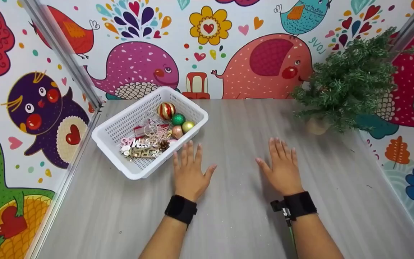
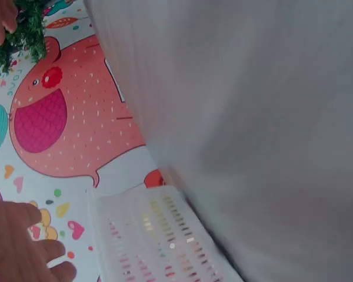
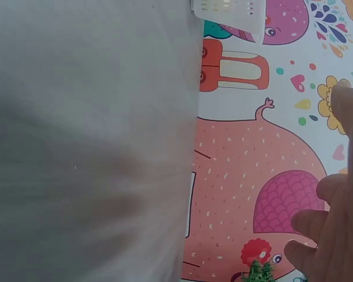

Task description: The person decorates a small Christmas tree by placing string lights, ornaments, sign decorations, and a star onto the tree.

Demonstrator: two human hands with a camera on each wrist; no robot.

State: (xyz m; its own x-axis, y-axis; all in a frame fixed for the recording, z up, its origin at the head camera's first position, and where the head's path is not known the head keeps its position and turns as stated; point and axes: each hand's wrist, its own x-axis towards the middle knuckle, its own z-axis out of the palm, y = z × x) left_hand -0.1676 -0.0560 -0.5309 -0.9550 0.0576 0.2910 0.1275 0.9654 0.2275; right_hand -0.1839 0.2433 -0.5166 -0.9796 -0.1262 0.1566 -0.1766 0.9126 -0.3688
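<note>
My left hand (image 1: 191,176) is held palm down with fingers extended, just off the near right corner of a white plastic basket (image 1: 111,153). Inside the basket are a red and gold striped ball (image 1: 166,110), a green glitter ball (image 1: 178,119), a yellow-gold ball (image 1: 188,126), a pinkish ball (image 1: 177,132), a pine cone (image 1: 163,145) and letter-shaped decorations (image 1: 142,153). To the right, my right hand (image 1: 282,172) also has its fingers extended and holds nothing. Beyond it stands a small artificial Christmas tree (image 1: 350,79) at the back right.
A grey wood-grain table (image 1: 235,216) lies under both hands. Walls printed with cartoon animals (image 1: 264,72) rise behind and at the sides, with a metal frame post (image 1: 67,54) at the left corner. Black bands (image 1: 181,209) wrap both wrists.
</note>
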